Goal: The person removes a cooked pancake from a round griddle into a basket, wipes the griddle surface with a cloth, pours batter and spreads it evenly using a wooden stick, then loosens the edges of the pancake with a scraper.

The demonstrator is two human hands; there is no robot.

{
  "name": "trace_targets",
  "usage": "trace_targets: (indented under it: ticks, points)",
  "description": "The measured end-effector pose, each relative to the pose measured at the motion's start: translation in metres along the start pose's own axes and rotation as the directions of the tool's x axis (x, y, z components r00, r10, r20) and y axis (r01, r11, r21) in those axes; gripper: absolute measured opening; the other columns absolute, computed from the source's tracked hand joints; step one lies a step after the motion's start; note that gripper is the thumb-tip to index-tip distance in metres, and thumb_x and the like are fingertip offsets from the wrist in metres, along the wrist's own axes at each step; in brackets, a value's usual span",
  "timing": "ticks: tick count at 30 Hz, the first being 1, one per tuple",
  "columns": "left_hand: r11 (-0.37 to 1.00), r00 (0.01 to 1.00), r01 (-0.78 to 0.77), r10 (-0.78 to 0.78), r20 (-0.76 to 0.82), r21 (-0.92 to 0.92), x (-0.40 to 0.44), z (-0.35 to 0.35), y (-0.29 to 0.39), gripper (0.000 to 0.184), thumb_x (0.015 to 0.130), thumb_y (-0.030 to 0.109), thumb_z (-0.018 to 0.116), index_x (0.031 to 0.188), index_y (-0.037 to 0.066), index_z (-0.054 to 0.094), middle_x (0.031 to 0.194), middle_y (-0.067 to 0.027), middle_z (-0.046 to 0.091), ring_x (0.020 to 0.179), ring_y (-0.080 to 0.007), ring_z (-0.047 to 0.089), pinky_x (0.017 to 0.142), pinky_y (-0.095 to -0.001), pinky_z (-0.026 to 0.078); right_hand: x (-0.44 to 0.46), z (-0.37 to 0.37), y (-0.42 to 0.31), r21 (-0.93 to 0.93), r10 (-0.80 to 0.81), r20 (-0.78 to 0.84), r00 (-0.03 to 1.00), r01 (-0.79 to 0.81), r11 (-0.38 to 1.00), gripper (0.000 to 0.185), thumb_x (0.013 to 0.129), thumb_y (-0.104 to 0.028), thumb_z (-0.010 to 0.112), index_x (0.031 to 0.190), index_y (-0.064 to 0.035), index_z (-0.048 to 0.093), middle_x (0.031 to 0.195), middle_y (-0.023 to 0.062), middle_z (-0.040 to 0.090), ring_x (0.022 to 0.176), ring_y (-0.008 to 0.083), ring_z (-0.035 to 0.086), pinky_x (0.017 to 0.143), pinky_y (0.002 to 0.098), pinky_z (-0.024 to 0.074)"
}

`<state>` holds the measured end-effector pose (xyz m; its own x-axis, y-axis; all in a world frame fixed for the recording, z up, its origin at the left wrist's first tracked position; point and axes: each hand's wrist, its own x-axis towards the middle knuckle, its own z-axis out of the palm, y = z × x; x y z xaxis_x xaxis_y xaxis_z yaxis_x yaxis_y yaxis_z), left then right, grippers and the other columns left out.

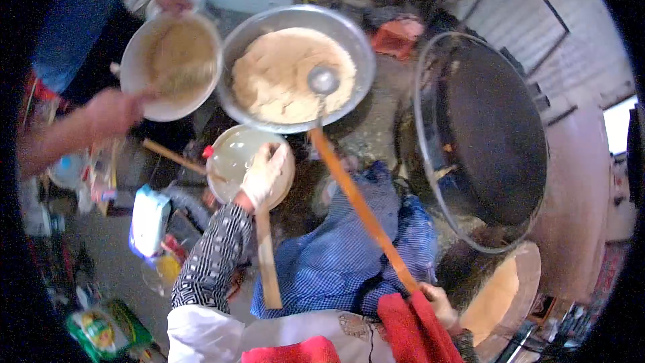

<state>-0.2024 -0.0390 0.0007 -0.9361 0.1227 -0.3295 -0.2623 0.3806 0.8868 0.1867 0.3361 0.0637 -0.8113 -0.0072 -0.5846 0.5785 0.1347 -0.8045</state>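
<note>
My right hand [440, 306] is closed round the end of a long wooden handle, partly behind red cloth. This handle belongs to a ladle [324, 81], whose round metal bowl rests over a pale, floury mass [285, 60] in a wide metal basin [364, 60]. Gloved in white, my left hand [264, 173] is above a white bucket [232, 138] of cloudy liquid, with its fingers curled. Whatever those fingers may hold cannot be made out. A flat wooden stick [269, 262] runs down from the bucket just below that hand. Another thin stick [175, 156] leans on the bucket's left rim.
Upper left, another person's hand [114, 113] reaches to a white bowl [131, 70] with a brownish mix. A big dark round pan [497, 134] stands at right. Below it is a container of tan material [494, 299]. A red container [396, 39] lies behind; green packaging [107, 329] is lower left.
</note>
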Motion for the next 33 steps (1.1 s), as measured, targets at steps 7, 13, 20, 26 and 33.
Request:
trace_targets:
  ticks: [7,13,20,26,33]
  points:
    - [0.957,0.93,0.238,-0.273,0.246,0.165,0.126,0.111,0.023,0.069,0.082,0.032,0.072,0.132,-0.007,0.045,0.107,-0.0248,0.065,0.093,-0.0335,0.067,0.076,-0.0411,0.056,0.108,0.02,-0.11,0.006,-0.189,-0.653,0.734,0.254,0.967,0.01,0.095,-0.013,0.057,0.095,-0.0027,0.06,0.081,0.005,0.068,0.076,0.0164,0.063,0.071,0.0301,0.0508]
    - [0.571,0.88,0.466,-0.219,0.422,-0.676,0.12,0.121,0.036,0.019,0.097,0.023,0.058,0.09,0.005,0.055,0.058,-0.004,0.051,0.046,-0.0148,0.051,0.037,-0.0276,0.041,0.206,-0.018,-0.107,-0.247,-0.297,-0.88,0.369,0.179,0.952,0.025,0.097,-0.028,0.057,0.104,-0.0047,0.057,0.081,0.0091,0.068,0.072,0.0239,0.064,0.069,0.0387,0.0513]
    - [0.989,0.968,0.093,-0.064,0.241,-0.113,0.059,0.101,0.068,0.058,0.096,0.019,0.056,0.146,0.009,0.029,0.071,-0.0048,0.052,0.047,-0.014,0.05,0.038,-0.0285,0.043,0.155,-0.079,0.011,-0.225,-0.324,-0.876,0.356,0.293,0.929,0.03,0.098,-0.032,0.056,0.107,-0.0046,0.049,0.08,0.0006,0.052,0.071,0.0119,0.05,0.063,0.0288,0.0439]
    - [0.738,0.983,-0.153,0.179,0.029,0.657,0.256,0.109,0.024,0.053,0.098,0.024,0.044,0.146,0.007,0.029,0.087,-0.0187,0.066,0.073,-0.034,0.065,0.065,-0.0456,0.053,0.088,-0.145,0.061,-0.138,-0.264,-0.936,0.235,0.443,0.886,0.041,0.099,-0.022,0.055,0.133,-0.0031,0.042,0.088,0.0032,0.055,0.077,0.0114,0.052,0.071,0.0264,0.0432]
    - [0.284,0.945,-0.326,0.113,0.306,0.902,0.209,0.09,0.018,0.07,0.094,0.015,0.038,0.155,0.006,0.003,0.117,-0.0296,0.063,0.116,-0.0371,0.06,0.101,-0.0471,0.044,0.024,-0.088,0.067,0.15,0.036,-0.965,0.261,0.435,0.888,0.037,0.096,-0.019,0.061,0.125,-0.0034,0.045,0.086,0.0087,0.059,0.067,0.0154,0.053,0.061,0.0303,0.0466]
